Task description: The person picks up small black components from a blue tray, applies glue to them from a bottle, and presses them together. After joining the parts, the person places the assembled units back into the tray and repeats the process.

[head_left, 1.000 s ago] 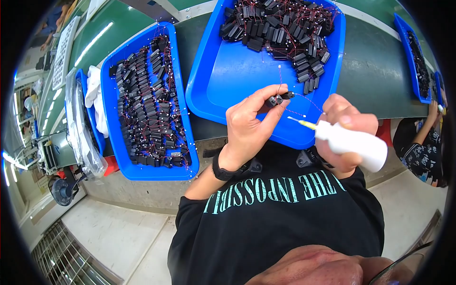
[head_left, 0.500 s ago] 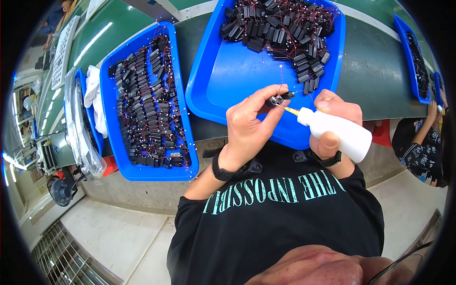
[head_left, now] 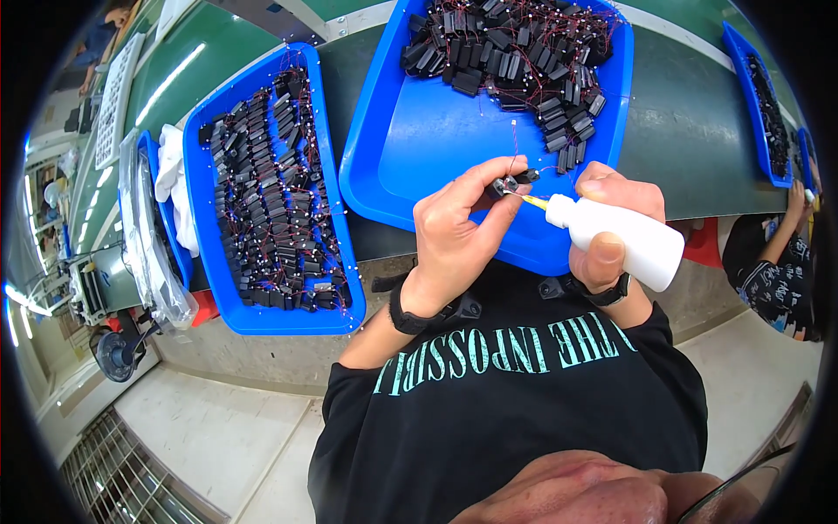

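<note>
Between the thumb and fingers of my left hand [head_left: 456, 234] is a small black part [head_left: 504, 186] with thin red wires and a white plug. My right hand [head_left: 618, 210] is wrapped round a white squeeze bottle [head_left: 624, 237], tilted with its narrow yellowish nozzle [head_left: 535, 202] pointing left at the black part. The nozzle tip is at or very close to the part; whether they touch I cannot tell. Both hands are over the near edge of a large blue tray [head_left: 410, 148], whose far side holds a heap of similar black wired parts [head_left: 515, 65].
To the left, another blue tray [head_left: 351, 288] holds rows of the same black parts. Beyond it lie a white cloth [head_left: 175, 175] and clear plastic bags [head_left: 144, 236]. A small fan [head_left: 113, 354] stands at the lower left. At far right a person [head_left: 777, 271] sits near another blue tray [head_left: 742, 65].
Hardly anything differs. The hands, bottle and black part keep nearly the same position; the view has shifted very slightly.
</note>
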`<state>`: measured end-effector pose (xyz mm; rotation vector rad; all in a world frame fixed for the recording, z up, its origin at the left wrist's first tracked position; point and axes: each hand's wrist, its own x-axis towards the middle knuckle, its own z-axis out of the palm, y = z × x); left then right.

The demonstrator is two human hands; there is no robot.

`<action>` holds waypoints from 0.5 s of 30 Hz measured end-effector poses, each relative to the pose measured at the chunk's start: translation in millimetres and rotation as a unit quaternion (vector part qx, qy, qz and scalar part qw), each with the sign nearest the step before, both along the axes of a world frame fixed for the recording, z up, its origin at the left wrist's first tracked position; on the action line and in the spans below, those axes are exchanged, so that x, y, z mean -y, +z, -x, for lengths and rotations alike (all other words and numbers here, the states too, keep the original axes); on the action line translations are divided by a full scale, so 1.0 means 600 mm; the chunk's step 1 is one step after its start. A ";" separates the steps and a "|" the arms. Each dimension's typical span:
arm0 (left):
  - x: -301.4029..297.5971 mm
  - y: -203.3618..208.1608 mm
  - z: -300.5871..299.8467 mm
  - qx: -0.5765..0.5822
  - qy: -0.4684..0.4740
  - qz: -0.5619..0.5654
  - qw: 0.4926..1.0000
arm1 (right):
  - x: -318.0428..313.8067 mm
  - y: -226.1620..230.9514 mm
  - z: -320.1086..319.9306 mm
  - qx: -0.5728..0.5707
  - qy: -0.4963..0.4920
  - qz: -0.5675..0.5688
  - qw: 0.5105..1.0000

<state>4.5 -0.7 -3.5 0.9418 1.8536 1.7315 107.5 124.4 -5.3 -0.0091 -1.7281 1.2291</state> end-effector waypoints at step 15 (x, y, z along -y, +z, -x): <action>0.000 -0.004 0.001 -0.019 -0.003 -0.015 1.000 | 0.000 -0.008 0.000 0.000 -0.012 0.007 1.000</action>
